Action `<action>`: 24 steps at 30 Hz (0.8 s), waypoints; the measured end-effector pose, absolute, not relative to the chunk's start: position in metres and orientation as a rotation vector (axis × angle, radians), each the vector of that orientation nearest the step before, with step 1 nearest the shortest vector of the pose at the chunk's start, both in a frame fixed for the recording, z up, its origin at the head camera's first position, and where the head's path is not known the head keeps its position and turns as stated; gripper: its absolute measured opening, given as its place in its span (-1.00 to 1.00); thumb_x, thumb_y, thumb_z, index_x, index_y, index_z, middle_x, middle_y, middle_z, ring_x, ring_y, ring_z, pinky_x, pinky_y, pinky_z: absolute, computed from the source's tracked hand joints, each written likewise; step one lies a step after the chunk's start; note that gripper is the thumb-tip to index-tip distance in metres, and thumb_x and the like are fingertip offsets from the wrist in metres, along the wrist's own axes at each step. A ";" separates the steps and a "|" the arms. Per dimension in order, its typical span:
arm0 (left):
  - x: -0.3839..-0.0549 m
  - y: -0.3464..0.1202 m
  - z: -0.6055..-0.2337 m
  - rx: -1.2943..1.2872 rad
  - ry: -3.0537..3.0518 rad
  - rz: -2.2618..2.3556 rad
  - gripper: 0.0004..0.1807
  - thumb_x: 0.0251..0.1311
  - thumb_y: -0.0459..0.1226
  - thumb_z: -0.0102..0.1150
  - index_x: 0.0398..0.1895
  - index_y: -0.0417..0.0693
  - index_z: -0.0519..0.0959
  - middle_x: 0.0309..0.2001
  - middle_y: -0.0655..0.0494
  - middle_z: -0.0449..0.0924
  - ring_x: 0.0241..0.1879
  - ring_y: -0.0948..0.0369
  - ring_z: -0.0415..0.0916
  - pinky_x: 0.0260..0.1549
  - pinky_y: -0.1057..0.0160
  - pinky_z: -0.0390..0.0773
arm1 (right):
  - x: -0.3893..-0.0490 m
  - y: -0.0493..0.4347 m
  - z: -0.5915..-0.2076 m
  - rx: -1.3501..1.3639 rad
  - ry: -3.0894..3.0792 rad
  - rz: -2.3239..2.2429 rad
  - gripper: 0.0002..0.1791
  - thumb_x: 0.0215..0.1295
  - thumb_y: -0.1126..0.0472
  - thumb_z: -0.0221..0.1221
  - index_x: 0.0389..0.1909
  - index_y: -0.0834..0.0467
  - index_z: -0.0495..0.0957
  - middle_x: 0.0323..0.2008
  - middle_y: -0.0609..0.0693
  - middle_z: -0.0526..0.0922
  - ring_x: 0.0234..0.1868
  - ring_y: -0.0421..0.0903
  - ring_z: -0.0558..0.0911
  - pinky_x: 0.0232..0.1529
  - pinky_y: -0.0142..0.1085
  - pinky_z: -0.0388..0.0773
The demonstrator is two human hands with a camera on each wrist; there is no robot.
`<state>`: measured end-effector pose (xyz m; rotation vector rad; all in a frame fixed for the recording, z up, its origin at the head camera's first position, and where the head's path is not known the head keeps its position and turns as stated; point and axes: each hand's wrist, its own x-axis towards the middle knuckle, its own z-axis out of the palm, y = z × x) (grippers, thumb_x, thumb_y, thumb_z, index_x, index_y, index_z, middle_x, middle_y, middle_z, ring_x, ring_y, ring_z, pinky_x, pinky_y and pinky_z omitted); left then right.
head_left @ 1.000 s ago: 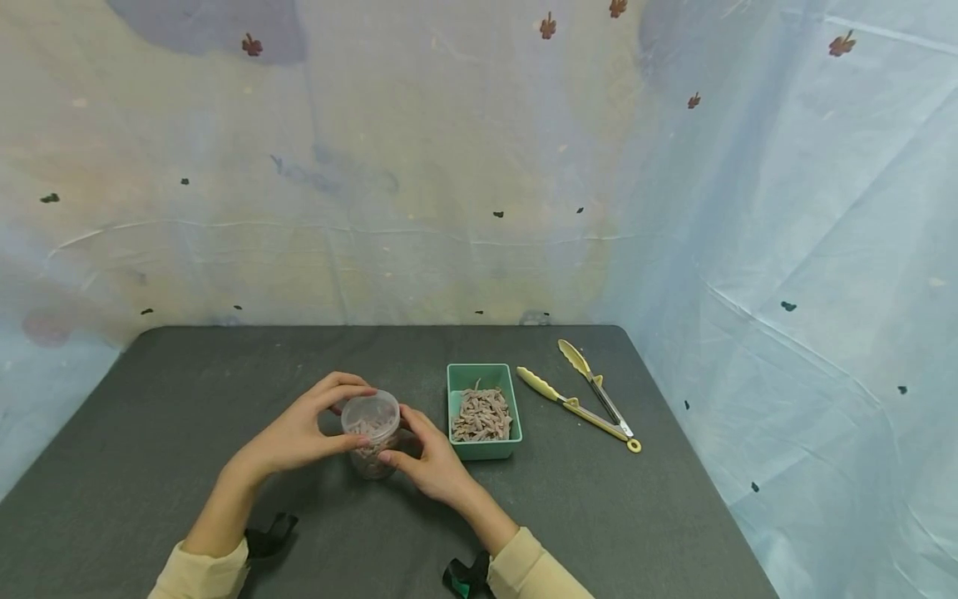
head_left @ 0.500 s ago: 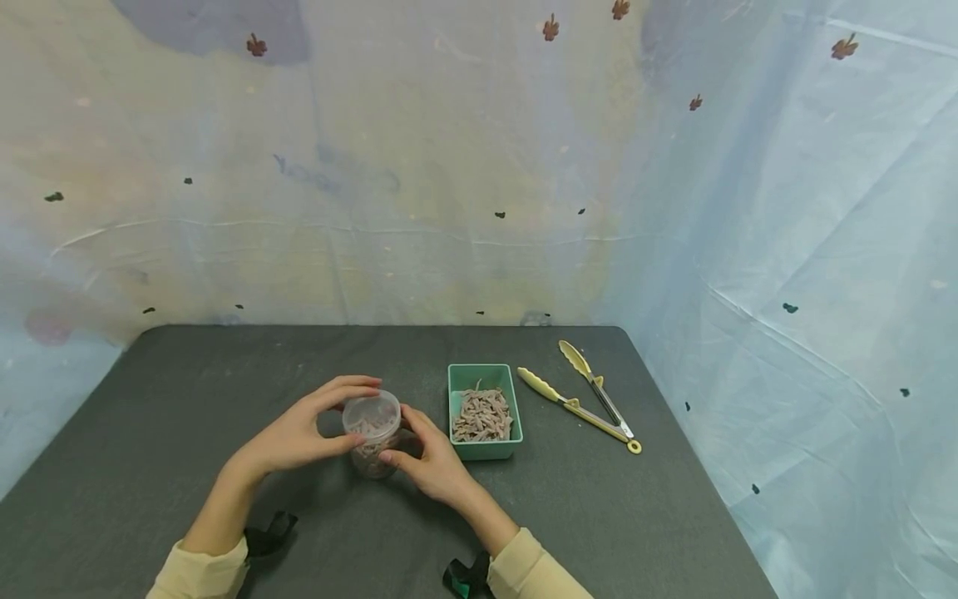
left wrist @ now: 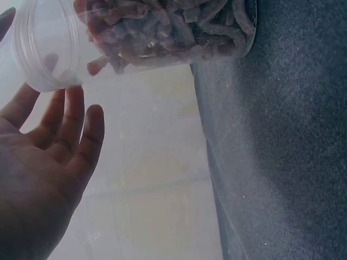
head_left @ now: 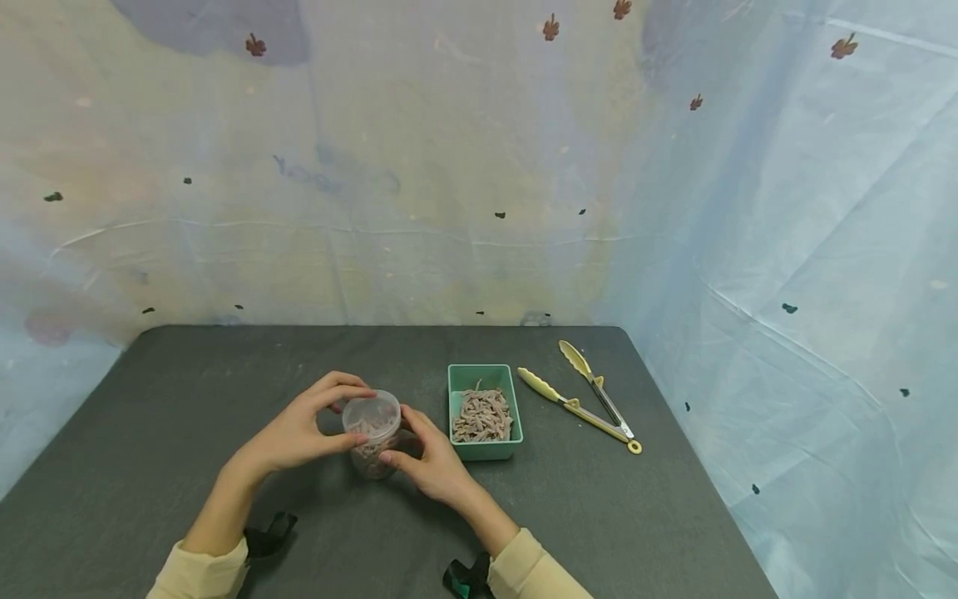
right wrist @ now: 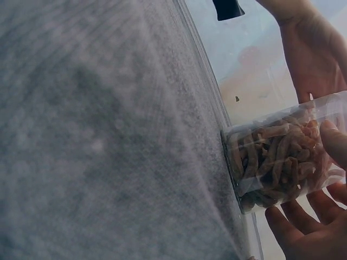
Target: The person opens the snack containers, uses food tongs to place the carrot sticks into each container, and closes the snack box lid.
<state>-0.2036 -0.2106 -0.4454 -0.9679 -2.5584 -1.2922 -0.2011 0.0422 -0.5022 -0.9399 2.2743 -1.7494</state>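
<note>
A clear plastic jar (head_left: 370, 462) of brownish-grey strips stands upright on the dark table, its translucent screw lid (head_left: 372, 409) on top. My left hand (head_left: 299, 426) holds the lid's edge between thumb and fingers, reaching in from the left. Around the jar's right side, my right hand (head_left: 436, 464) grips the body with its thumb in front. The left wrist view shows the strips through the wall of the jar (left wrist: 173, 27), with fingers (left wrist: 74, 116) at the lid's rim. In the right wrist view the base of the jar (right wrist: 271, 162) rests on the table.
Right of the jar is a green rectangular tub (head_left: 485, 451) with a heap of similar strips. Beyond it lie spread tongs (head_left: 595, 418) with pale yellow tips, near the table's right edge. A plastic sheet (head_left: 419, 166) hangs behind the table (head_left: 599, 532).
My left fingers slid a little along the lid's far rim to the right, then back left. The right hand and jar have stayed in place.
</note>
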 end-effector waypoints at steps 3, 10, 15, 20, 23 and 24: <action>-0.204 -0.212 -0.445 -0.998 -2.554 -1.295 -0.46 0.26 -0.29 0.48 0.31 -0.08 0.58 0.31 0.05 0.45 0.20 0.05 0.46 -0.12 0.12 0.61 | -0.201 0.042 -0.501 -0.945 2.272 -1.752 -0.27 0.49 0.23 0.28 0.58 0.12 0.23 0.43 0.05 0.41 0.42 -0.08 0.45 0.32 -0.12 0.52; -0.203 -0.213 -0.445 -1.036 -2.555 -1.296 -0.44 0.31 -0.33 0.41 0.38 0.02 0.54 0.41 0.06 0.45 0.29 0.30 0.41 0.07 -0.01 0.58 | -0.201 0.043 -0.501 -0.937 2.277 -1.746 -0.26 0.48 0.22 0.29 0.59 0.12 0.22 0.43 0.06 0.40 0.42 -0.08 0.45 0.32 -0.11 0.52; -0.203 -0.210 -0.445 -1.017 -2.542 -1.317 -0.40 0.27 -0.31 0.47 0.38 0.03 0.53 0.43 0.04 0.43 0.33 0.30 0.38 0.07 -0.07 0.58 | -0.201 0.043 -0.503 -0.938 2.280 -1.747 -0.26 0.49 0.22 0.28 0.59 0.11 0.22 0.43 0.06 0.41 0.41 -0.08 0.46 0.31 -0.09 0.52; -0.203 -0.205 -0.446 -0.941 -2.555 -1.263 -0.33 0.13 -0.20 0.59 0.34 0.04 0.57 0.32 0.06 0.40 0.28 0.14 0.37 -0.01 -0.14 0.60 | -0.202 0.043 -0.504 -0.948 2.267 -1.752 -0.27 0.49 0.23 0.28 0.59 0.09 0.22 0.43 0.04 0.40 0.42 -0.09 0.45 0.32 -0.09 0.52; -0.203 -0.204 -0.446 -0.922 -2.562 -1.252 -0.34 0.12 -0.19 0.60 0.32 0.03 0.59 0.24 0.10 0.39 0.17 0.06 0.41 -0.09 0.02 0.60 | -0.202 0.044 -0.504 -0.953 2.260 -1.760 -0.27 0.49 0.24 0.28 0.59 0.10 0.22 0.43 0.05 0.40 0.42 -0.08 0.45 0.32 -0.08 0.52; -0.203 -0.204 -0.447 -0.924 -2.561 -1.245 -0.35 0.12 -0.20 0.59 0.31 0.02 0.59 0.23 0.10 0.39 0.14 0.04 0.42 -0.13 0.08 0.59 | -0.201 0.044 -0.504 -0.954 2.260 -1.760 -0.27 0.49 0.24 0.28 0.59 0.10 0.22 0.43 0.05 0.40 0.42 -0.07 0.45 0.32 -0.07 0.51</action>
